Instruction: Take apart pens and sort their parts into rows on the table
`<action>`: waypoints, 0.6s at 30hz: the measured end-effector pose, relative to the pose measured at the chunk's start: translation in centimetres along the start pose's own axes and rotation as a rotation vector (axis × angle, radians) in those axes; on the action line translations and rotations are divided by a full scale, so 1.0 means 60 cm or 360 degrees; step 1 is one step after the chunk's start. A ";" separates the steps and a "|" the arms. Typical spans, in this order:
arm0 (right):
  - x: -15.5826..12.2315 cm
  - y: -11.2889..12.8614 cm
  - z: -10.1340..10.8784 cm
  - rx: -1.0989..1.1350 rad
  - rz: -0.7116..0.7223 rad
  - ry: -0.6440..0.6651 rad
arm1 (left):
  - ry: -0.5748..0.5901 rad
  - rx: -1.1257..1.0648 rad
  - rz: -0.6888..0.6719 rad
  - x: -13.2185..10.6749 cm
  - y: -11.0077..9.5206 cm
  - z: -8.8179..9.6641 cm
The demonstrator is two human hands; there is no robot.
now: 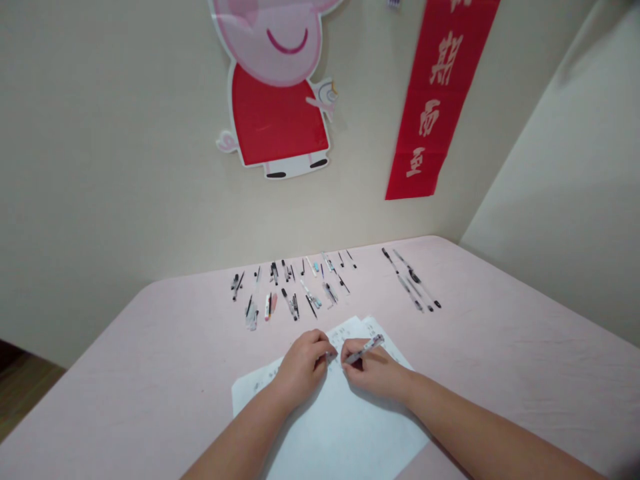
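Observation:
White sheets of paper (345,437) lie on the pink-covered table, with small dark handwriting near their top edge. My right hand (377,375) is closed around a pen (371,346) with a pale, patterned barrel. The pen leans up to the right, and its tip is hidden behind my fingers at the paper. To the left, my left hand (303,365) rests on the sheets with its fingers curled. Something small and greyish shows at its fingertips, too unclear to name. A narrow gap of written paper separates the two hands.
Beyond the paper, several pens and loose pen parts (290,303) lie in rows on the table (165,373). More pens (411,293) lie at the back right. On the wall hang a cartoon pig cutout (280,120) and a red banner (417,127).

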State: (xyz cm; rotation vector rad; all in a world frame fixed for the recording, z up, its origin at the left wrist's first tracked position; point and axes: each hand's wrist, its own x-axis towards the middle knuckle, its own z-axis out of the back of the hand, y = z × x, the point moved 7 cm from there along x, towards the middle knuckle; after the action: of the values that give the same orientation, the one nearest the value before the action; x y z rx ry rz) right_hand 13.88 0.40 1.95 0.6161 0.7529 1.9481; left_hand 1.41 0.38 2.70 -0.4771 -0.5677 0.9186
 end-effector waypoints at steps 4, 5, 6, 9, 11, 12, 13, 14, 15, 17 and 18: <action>-0.001 0.001 0.002 -0.0008 0.0014 -0.0006 | -0.0001 0.0006 0.0009 0.001 -0.002 0.001; -0.002 0.001 0.002 -0.0001 0.0007 -0.0001 | 0.0000 0.0010 0.0009 0.001 -0.002 0.001; -0.002 0.000 0.001 0.0009 -0.0003 0.0010 | -0.0001 0.0013 0.0009 0.001 -0.002 0.001; -0.001 -0.002 -0.001 0.0018 -0.0027 0.0023 | -0.0001 0.0013 0.0000 0.002 -0.001 0.000; 0.000 -0.003 -0.001 0.0004 -0.0028 0.0012 | -0.0001 0.0003 -0.0008 0.002 0.001 -0.002; 0.001 -0.004 -0.001 -0.0003 -0.0030 0.0004 | 0.0000 -0.0002 -0.0009 0.001 0.002 -0.003; 0.001 -0.005 -0.001 -0.0009 -0.0032 -0.0005 | -0.0001 -0.0005 -0.0010 0.001 0.003 -0.004; 0.001 -0.005 -0.001 -0.0013 -0.0029 -0.0007 | -0.0001 -0.0005 -0.0008 0.001 0.004 -0.004; 0.001 -0.005 -0.001 -0.0016 -0.0025 -0.0004 | 0.0002 -0.0002 -0.0005 0.001 0.004 -0.005; 0.001 -0.005 -0.002 -0.0009 -0.0013 0.0017 | 0.0006 0.0009 0.0003 0.001 0.005 -0.005; 0.001 -0.004 -0.004 -0.0002 -0.0006 0.0031 | 0.0010 0.0012 0.0007 0.001 0.005 -0.005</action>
State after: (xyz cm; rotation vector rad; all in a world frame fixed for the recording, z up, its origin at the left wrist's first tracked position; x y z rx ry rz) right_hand 13.86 0.49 1.62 0.5955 0.7646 1.9537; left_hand 1.46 0.54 2.29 -0.4746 -0.5575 0.9225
